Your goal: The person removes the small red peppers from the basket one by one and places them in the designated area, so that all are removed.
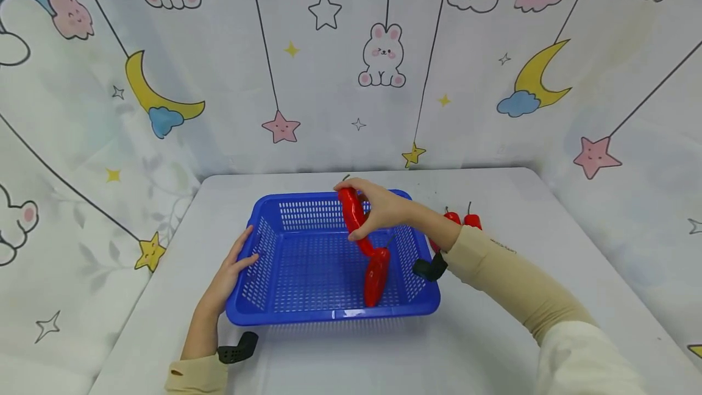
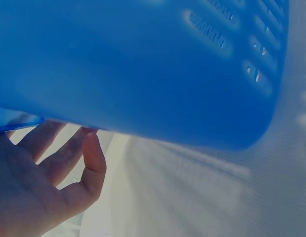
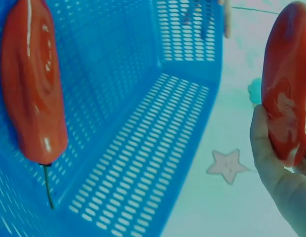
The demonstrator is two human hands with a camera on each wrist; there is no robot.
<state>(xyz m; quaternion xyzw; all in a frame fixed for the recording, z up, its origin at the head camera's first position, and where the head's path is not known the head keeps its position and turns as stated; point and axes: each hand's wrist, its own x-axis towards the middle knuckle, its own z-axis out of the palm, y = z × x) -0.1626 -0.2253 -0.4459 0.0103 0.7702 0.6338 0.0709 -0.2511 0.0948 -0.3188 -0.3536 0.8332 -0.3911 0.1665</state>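
Observation:
A long glossy red pepper (image 1: 351, 209) is in my right hand (image 1: 384, 205), pinched between thumb and fingers over the right half of a blue plastic basket (image 1: 307, 317). Its lower end overlaps a second red pepper (image 1: 376, 278) in the head view. That second pepper lies inside the basket near its front right, its stem also showing in the right wrist view. My left hand (image 1: 227, 276) holds the basket's left rim, thumb over the edge and fingers along the outside. In the left wrist view the basket wall hides some fingertips of the left hand (image 2: 54, 173).
More red peppers (image 1: 471, 220) lie on the white table (image 1: 510, 200) to the right of the basket, partly covered by the right forearm. A patterned cloth (image 1: 340, 139) with stars, moons and rabbits hangs behind the table.

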